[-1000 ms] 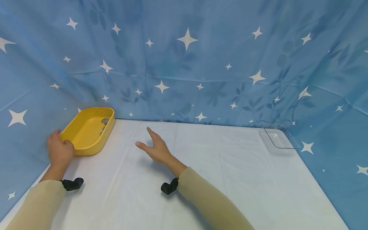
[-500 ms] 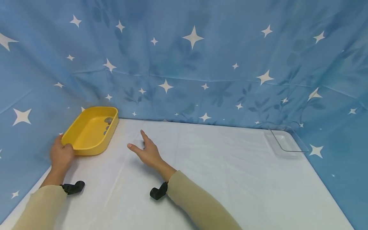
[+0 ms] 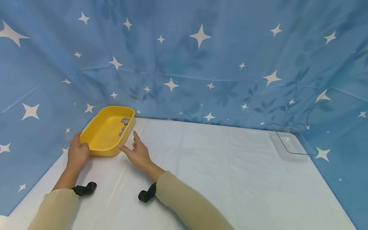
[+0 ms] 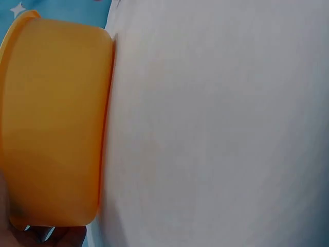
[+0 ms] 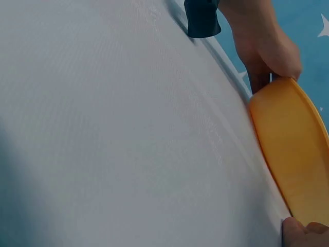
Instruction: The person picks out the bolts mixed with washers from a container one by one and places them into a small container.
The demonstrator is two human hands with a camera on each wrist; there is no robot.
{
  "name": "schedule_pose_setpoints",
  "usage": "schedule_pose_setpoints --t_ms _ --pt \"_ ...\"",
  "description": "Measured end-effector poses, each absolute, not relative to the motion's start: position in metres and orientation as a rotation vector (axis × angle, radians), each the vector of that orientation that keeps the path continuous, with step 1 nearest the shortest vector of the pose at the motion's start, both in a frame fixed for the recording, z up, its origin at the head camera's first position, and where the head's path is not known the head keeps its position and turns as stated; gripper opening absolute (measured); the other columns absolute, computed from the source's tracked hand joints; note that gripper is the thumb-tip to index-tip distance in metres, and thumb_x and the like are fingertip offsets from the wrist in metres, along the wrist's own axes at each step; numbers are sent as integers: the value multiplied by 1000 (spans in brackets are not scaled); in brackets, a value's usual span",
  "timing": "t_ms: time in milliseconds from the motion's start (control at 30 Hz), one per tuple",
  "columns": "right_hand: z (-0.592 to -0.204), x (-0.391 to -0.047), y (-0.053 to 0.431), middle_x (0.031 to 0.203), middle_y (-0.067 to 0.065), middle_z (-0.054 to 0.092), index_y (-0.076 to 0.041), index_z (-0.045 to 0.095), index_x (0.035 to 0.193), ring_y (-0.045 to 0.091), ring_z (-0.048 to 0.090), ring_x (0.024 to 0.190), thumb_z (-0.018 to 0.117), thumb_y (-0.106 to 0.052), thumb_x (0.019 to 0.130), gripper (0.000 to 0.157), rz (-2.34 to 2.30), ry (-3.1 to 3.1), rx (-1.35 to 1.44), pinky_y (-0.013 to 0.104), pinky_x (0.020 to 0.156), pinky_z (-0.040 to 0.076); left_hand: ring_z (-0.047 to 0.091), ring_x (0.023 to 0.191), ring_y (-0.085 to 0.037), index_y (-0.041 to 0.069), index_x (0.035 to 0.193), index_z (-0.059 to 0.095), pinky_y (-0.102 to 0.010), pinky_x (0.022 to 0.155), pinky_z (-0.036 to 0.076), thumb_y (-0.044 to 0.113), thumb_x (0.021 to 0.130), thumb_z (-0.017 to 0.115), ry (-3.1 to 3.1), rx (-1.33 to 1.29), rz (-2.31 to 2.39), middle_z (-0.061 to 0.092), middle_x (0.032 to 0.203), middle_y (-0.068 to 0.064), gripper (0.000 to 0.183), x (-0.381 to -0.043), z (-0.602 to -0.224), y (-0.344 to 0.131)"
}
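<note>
A yellow plastic tray [image 3: 104, 134] sits at the table's far left, with several small silvery discs like coins [image 3: 125, 121] along its right inner side. My left hand [image 3: 77, 153] grips the tray's near left corner, thumb over the rim; in the left wrist view the fingers [image 4: 67, 236] reach underneath. Beside the tray's right wall is my right hand [image 3: 139, 155], thumb and index finger spread, the thumb tip at the near right corner. In the right wrist view, the right thumb [image 5: 294, 231] is at the tray's lower edge; firm contact is hard to tell.
A clear plastic container [image 3: 290, 145] stands at the far right of the white cloth-covered table [image 3: 218, 172]. Blue curtain [image 3: 184, 64] with white stars hangs behind and along the sides. Each wrist wears a small black camera [image 3: 147, 193].
My right hand has moved left, from over the bare cloth to the tray's right side. The left hand keeps its grip. The whole head view has shifted, and the tray appears further right.
</note>
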State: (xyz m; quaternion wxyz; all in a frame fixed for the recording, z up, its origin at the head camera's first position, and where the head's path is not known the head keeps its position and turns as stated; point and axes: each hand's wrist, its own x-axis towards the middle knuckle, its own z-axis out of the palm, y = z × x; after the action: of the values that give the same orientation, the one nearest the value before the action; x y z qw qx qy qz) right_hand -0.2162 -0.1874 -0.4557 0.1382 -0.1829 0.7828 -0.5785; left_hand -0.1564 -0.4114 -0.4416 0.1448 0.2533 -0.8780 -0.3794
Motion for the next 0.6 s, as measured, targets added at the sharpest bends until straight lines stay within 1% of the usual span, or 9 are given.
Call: schedule_pose_setpoints --t_ms 100,167,233,333,433,533,567,600 --pt "-457 -213 -191 160 4 44 -25 25 162 27 55 137 66 -53 91 87 -1680 2259 -516 35 107 54 29 141 -53 -6 160 8 -68 122 22 4 96 22 -2557 743 -1094 22 158 -37 66 -155 -442 -405" --pt "-458 -212 -191 161 6 43 -25 23 163 26 55 137 65 -54 92 87 -1691 2257 -506 36 108 54 33 137 -51 -4 160 8 -67 120 26 4 96 22 -2569 740 -1092 26 156 -37 66 -155 -443 -400" --pt "-459 -211 -191 161 5 43 -25 22 163 26 55 137 65 -53 93 87 -1705 2254 -499 35 108 53 37 129 -49 -4 160 9 -66 115 31 4 96 23 -2585 730 -1084 30 151 -37 66 -154 -443 -395" --pt "-460 -210 -192 161 4 42 -22 23 163 23 55 137 65 -45 93 84 -1759 2249 -499 34 109 53 39 122 -46 -4 160 12 -65 109 34 5 96 25 -2592 708 -1083 34 147 -36 66 -153 -444 -388" --pt "-460 -208 -192 158 2 45 -21 24 163 15 54 133 62 -35 91 83 -1806 2255 -491 30 109 51 40 121 -45 -5 159 14 -65 109 34 5 96 26 -2597 686 -1086 35 146 -36 65 -153 -442 -381" --pt "-457 -207 -191 155 1 49 -21 24 163 9 53 123 58 -30 86 84 -1829 2273 -466 28 105 49 40 122 -45 -5 158 15 -64 109 34 5 95 27 -2600 666 -1099 35 146 -36 65 -153 -440 -375" --pt "-457 -207 -190 155 0 50 -21 25 162 8 53 121 57 -30 86 84 -1831 2279 -456 28 105 48 40 122 -45 -5 158 15 -65 110 34 5 95 27 -2600 661 -1107 35 146 -35 65 -153 -439 -374" --pt "-456 -207 -189 156 0 48 -21 24 162 7 52 124 56 -29 86 83 -1837 2273 -443 28 106 47 40 123 -46 -6 158 14 -65 111 33 5 95 28 -2601 655 -1115 34 147 -36 65 -153 -438 -373"
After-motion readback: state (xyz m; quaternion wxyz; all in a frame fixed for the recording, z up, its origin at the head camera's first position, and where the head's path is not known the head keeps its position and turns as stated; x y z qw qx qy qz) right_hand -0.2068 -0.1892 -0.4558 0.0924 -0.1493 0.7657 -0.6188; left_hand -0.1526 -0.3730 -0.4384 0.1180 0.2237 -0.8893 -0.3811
